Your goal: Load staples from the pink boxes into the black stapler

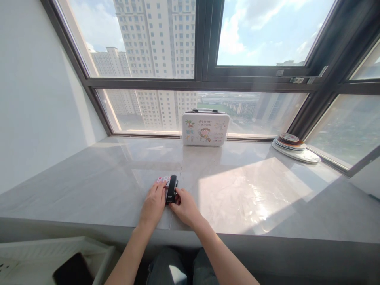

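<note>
A black stapler [171, 189] lies on the pale marble window sill [101, 178], pointing away from me. My left hand [153, 204] rests flat beside its left side, fingers stretched toward a small white and red card or packet [163, 179] under the stapler's front. My right hand [186, 206] is curled against the stapler's right rear, fingers closed on it.
A white tin case with cartoon pictures [205, 128] stands against the window at the back. A stack of plates [293, 147] sits at the back right. A white rack holding a dark phone [73, 270] is below the sill at lower left.
</note>
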### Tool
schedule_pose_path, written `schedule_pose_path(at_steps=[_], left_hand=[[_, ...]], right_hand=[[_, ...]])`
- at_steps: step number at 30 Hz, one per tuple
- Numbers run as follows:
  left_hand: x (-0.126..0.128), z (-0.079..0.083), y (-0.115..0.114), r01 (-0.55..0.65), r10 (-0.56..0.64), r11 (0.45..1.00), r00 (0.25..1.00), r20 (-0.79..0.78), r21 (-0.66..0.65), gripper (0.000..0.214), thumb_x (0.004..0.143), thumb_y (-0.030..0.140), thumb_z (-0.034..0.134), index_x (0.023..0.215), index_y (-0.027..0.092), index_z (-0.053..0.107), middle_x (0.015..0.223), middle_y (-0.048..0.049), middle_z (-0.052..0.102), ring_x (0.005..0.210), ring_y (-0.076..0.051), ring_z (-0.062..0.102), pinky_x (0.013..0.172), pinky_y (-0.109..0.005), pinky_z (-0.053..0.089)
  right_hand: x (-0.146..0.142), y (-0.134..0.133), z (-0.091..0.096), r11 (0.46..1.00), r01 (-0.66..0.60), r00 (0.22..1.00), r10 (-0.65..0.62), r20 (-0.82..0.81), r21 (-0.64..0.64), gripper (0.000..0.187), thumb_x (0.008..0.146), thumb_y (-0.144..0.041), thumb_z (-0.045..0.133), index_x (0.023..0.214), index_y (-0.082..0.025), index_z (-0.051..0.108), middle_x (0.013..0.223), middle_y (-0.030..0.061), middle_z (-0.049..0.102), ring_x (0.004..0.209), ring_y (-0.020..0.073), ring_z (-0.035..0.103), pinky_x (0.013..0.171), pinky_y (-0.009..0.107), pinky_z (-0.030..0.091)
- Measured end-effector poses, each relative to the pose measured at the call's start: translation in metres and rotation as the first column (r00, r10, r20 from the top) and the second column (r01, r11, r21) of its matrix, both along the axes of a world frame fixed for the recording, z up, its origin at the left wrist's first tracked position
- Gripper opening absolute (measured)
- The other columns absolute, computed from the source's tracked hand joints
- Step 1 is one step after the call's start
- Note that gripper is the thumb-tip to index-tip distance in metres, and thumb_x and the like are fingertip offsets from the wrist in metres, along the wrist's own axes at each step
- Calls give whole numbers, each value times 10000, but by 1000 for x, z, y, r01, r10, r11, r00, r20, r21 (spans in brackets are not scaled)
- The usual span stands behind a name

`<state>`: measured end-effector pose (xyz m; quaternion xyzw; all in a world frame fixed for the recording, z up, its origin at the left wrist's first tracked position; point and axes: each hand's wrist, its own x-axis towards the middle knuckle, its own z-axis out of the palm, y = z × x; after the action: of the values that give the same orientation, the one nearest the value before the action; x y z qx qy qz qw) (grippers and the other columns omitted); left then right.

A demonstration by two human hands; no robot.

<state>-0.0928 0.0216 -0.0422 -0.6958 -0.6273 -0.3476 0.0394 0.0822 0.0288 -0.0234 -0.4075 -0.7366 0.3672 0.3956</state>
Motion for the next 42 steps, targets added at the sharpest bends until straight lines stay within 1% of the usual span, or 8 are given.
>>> schedule_pose_path(at_steps=[4,8,11,15,21,24,28,42], left_hand=[[2,0,-1,8,-8,1000,1000,-3,0,412,1097,307,321,1414,218,569,1486,-120,543,1441,-277,464,1184,-515,433],[1,5,-5,-18,17,999,999,34,40,402,1088,313,358,1420,211,560,1489,-116,545,1452,-287,448,1201,-531,411],[2,15,-14,-45,33,993,994,107,110,400,1083,309,369,1434,227,540,1483,-92,556,1467,-275,429,1226,-518,384],[24,35,-37,-49,14,978,985,169,203,350,1076,269,371,1352,252,587,1413,-67,601,1395,-259,502,1222,-495,384],[105,45,-44,363,-363,931,932,9,-34,384,1057,223,388,1379,274,591,1284,-64,679,1172,-223,639,1059,-407,511],[134,29,-26,352,-368,924,924,-101,-150,445,1047,276,446,1488,254,505,1484,-74,575,1376,-233,523,1168,-421,435],[147,3,-6,213,-253,961,935,-247,-177,550,1048,404,468,1571,242,411,1656,-100,367,1543,-300,307,1252,-549,290],[149,-2,-4,185,-215,973,944,-252,-138,526,1064,429,402,1574,300,407,1660,-63,367,1547,-286,301,1247,-563,289]], right_hand=[[-2,1,-2,1000,6,1000,-6,0,-3,312,758,-124,686,1057,-212,678,857,-9,591,726,168,546,665,276,427],[6,0,-8,993,14,999,-20,-50,-119,656,792,-217,731,1419,-197,539,906,-4,636,700,159,584,661,283,487],[36,-4,-14,971,88,983,-121,-140,-220,741,891,-341,684,1554,-178,396,1013,36,662,740,167,629,696,309,543],[105,-9,-17,967,226,959,-243,-147,-119,549,986,-377,519,1499,-187,475,1085,67,678,910,208,678,845,358,576],[176,-6,-14,938,281,871,-338,355,204,563,997,-374,446,1540,-232,486,1508,75,544,1469,239,398,1187,390,389],[178,-8,-12,934,214,707,-351,614,287,586,1032,-378,406,1602,-243,418,1638,31,397,1560,268,219,1264,451,232],[165,-13,-12,918,207,587,-394,707,339,589,1067,-408,369,1639,-270,347,1694,24,274,1570,344,161,1250,557,146],[157,-18,-8,897,225,568,-438,697,380,587,1069,-441,358,1631,-270,365,1699,51,257,1566,374,159,1237,586,134]])
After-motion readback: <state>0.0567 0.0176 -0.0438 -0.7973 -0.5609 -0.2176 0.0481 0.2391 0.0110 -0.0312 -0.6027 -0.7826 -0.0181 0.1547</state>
